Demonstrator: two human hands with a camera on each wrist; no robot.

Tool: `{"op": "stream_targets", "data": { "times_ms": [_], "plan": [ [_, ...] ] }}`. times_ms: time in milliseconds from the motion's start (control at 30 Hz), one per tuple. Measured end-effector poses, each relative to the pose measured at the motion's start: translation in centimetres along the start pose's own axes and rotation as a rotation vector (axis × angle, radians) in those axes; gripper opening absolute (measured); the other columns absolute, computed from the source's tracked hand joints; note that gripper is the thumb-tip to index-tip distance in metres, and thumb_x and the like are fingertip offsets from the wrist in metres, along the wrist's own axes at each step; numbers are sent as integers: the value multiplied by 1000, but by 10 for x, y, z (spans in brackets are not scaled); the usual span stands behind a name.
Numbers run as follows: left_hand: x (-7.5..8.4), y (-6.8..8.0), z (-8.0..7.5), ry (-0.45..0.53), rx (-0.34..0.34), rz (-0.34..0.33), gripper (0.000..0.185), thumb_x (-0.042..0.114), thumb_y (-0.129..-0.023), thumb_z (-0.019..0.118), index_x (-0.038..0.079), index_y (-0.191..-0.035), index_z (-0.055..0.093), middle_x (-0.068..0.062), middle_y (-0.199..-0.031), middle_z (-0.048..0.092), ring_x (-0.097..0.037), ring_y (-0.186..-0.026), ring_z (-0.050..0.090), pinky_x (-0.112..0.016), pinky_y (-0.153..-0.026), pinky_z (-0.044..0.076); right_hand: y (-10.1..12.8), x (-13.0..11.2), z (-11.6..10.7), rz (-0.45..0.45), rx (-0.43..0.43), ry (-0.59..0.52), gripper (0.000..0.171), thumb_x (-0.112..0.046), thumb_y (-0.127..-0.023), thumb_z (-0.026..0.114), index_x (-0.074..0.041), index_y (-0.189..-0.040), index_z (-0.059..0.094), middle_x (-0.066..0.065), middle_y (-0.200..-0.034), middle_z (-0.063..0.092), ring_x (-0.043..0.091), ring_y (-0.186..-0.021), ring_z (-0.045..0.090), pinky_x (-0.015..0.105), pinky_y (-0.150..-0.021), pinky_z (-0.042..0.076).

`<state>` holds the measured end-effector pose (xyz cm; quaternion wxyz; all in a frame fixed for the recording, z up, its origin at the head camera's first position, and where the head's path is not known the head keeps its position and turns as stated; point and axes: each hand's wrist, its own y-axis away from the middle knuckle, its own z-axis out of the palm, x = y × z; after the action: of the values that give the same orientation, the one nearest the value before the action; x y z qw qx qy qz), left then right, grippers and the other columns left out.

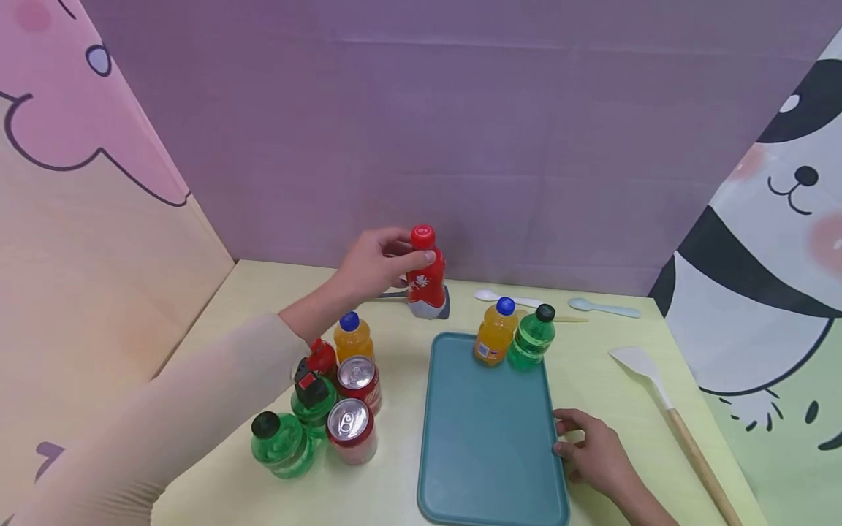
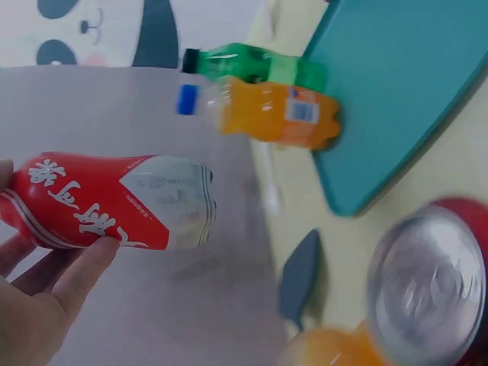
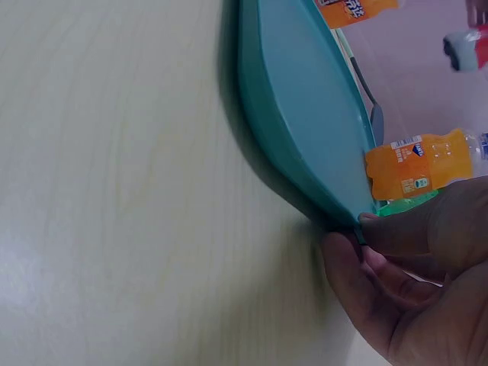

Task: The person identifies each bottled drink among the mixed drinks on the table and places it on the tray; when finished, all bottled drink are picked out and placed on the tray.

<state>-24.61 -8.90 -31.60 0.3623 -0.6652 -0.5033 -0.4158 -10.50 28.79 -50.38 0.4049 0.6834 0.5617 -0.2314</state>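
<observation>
My left hand [image 1: 373,264] grips a red-labelled drink bottle [image 1: 427,281] with a red cap, holding it upright above the table near the back wall. White lettering on its label [image 2: 84,202] shows in the left wrist view. At the right, my right hand [image 1: 595,449] pinches the long side rim of a blue-green tray [image 1: 490,453] between thumb and fingers. On the tray's far end stand an orange soda bottle [image 1: 495,334] with a blue cap and, beside it, a green soda bottle [image 1: 531,340] with a black cap.
Left of the tray cluster two soda cans [image 1: 351,431], green bottles [image 1: 284,446], another orange bottle [image 1: 354,337] and a red-capped bottle [image 1: 321,358], partly behind the left wrist. A spatula [image 1: 684,431] lies at the right, with light spoons [image 1: 604,307] along the back. A dark utensil [image 2: 301,274] lies behind.
</observation>
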Motion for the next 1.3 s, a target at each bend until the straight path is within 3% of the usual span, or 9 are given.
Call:
{"op": "stream_targets", "data": {
  "times_ms": [333, 633, 833, 1067, 1300],
  "plan": [
    [-31, -18, 54, -163, -32, -95, 48, 38, -91, 79, 16, -130, 62, -6, -125, 66, -25, -115, 62, -40, -83, 63, 0, 2, 3, -12, -4, -19, 52, 9, -85, 72, 1, -135, 61, 13, -110, 68, 19, -76, 71, 38, -51, 59],
    [-46, -18, 91, -219, -95, -130, 49, 29, -92, 79, 12, -134, 61, -10, -127, 65, -29, -116, 61, -45, -90, 61, 2, -1, 3, 7, -12, -15, 53, 12, -84, 71, 1, -135, 61, 11, -108, 67, 21, -77, 71, 38, -52, 60],
    [-54, -15, 103, -221, -127, -146, 46, 27, -94, 77, 11, -134, 61, -11, -125, 66, -28, -114, 63, -44, -89, 62, 2, -1, 5, 12, -14, -19, 53, 12, -84, 71, 1, -135, 61, 11, -109, 67, 21, -77, 71, 38, -52, 61],
    [-64, -14, 112, -182, -104, -166, 46, 26, -94, 77, 11, -134, 60, -11, -127, 65, -29, -116, 62, -45, -91, 61, 0, -1, 4, 13, -20, -1, 54, 12, -84, 71, 0, -135, 60, 11, -109, 67, 21, -77, 70, 38, -52, 60],
    [-66, -15, 112, -146, -108, -181, 47, 26, -94, 76, 11, -134, 57, -12, -129, 63, -30, -118, 61, -45, -92, 61, -1, -1, 2, 8, -23, -11, 54, 13, -84, 70, 0, -135, 60, 12, -109, 66, 21, -76, 69, 40, -50, 60]
  ]
}}
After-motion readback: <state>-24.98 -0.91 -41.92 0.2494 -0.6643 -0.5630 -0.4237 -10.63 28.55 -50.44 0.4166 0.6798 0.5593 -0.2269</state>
